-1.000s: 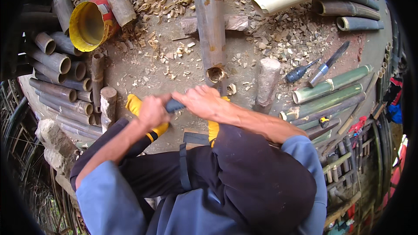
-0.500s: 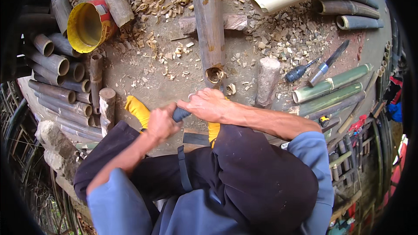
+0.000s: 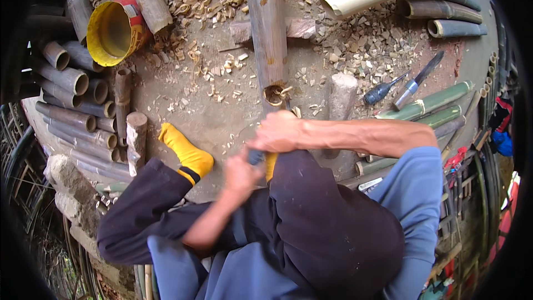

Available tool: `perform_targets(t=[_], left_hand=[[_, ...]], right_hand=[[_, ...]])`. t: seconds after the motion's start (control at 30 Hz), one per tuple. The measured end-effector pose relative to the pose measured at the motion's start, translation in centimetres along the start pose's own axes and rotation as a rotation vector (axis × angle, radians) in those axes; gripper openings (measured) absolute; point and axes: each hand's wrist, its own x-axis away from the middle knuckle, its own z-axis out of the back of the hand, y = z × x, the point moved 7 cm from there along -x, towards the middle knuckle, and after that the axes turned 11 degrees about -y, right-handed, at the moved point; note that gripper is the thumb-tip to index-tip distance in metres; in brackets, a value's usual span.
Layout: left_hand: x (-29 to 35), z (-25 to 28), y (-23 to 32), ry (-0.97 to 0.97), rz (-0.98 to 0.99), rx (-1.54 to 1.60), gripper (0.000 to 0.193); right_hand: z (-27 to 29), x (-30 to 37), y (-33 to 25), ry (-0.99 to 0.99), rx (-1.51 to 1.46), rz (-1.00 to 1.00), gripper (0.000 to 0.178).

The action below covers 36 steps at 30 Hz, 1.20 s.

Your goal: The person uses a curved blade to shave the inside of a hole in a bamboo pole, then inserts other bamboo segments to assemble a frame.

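Right now both my hands, left (image 3: 241, 173) and right (image 3: 280, 131), are closed together around a dark-handled tool (image 3: 256, 157) just below the upright bamboo pole (image 3: 267, 33). Judging by the blur, a slip could drive it into my knee.

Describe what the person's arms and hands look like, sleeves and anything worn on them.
Both hands are bare, with no gloves, rings or watch visible. The right hand leads into a bare forearm and a blue sleeve pushed up above the elbow. The left hand is motion-blurred; its forearm is also bare, ending in a matching blue sleeve near the lower edge. No markings show on either sleeve.
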Motion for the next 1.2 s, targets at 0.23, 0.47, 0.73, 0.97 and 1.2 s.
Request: perform_targets(t=[0.23, 0.47, 0.73, 0.97, 1.2], left_hand=[[-1.6, 0.5, -2.8, 0.104, 0.015, 0.24, 0.044], [-4.3, 12.5, 1.0, 0.01, -0.285, -0.473, 0.027], [-6.7, 15.9, 17.6, -0.153, -0.659, -1.288, 0.014], [-3.2, 7.8, -2.1, 0.189, -0.283, -0.116, 0.025], [-4.1, 16.5, 6.0, 0.03, -0.23, -0.523, 0.028]], right_hand=[[3.2, -3.0, 0.2, -0.275, 0.099, -0.076, 0.011], [5.7, -2.7, 2.1, 0.375, -0.167, -0.306, 0.023], [7.7, 3.6, 4.6, 1.271, -0.505, -0.373, 0.032], [4.6, -3.0, 1.7, 0.129, -0.074, -0.222, 0.023], [8.1, -0.7, 2.5, 0.635, -0.222, -0.35, 0.021]])
